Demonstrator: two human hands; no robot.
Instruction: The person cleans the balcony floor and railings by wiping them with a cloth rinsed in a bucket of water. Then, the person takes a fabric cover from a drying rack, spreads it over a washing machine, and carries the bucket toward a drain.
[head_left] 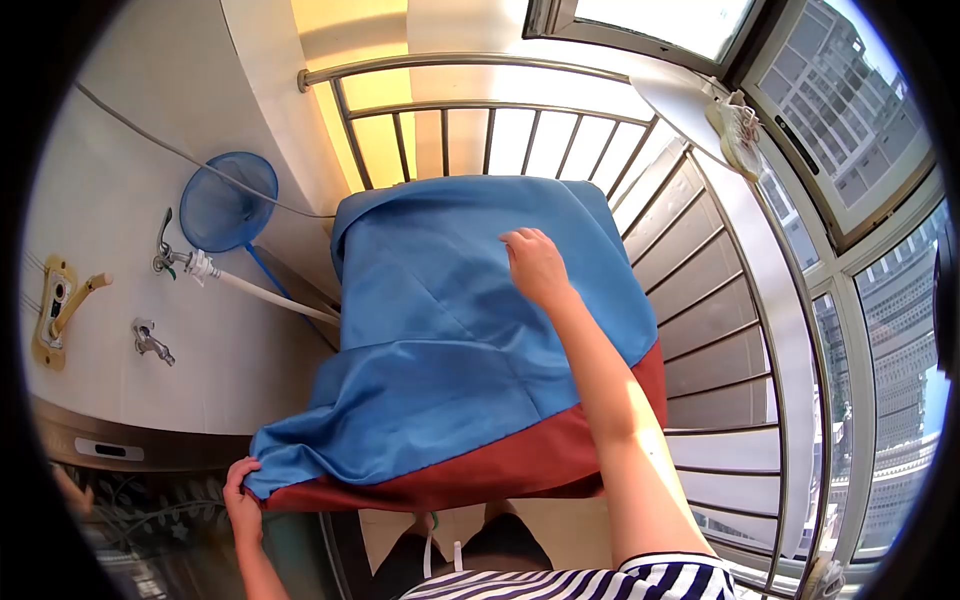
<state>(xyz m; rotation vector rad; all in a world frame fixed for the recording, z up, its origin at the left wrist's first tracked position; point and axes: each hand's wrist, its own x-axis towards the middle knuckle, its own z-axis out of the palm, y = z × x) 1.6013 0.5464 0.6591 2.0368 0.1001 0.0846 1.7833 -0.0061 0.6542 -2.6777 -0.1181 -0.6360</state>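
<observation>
A blue cloth cover with a dark red border lies draped over a box-shaped thing hidden beneath it. At its near left corner my left hand is closed on the bunched edge of the cloth. My right hand is over the upper middle of the cover, its fingers loosely bent and nothing visible in them. Soft folds cross the cloth near the left side, and the red border slants along the near and right edges.
A metal railing curves behind and right of the cover. Left, a tap feeds a white hose running toward the cover; a second tap and a blue net are on the wall. A shoe rests by the window.
</observation>
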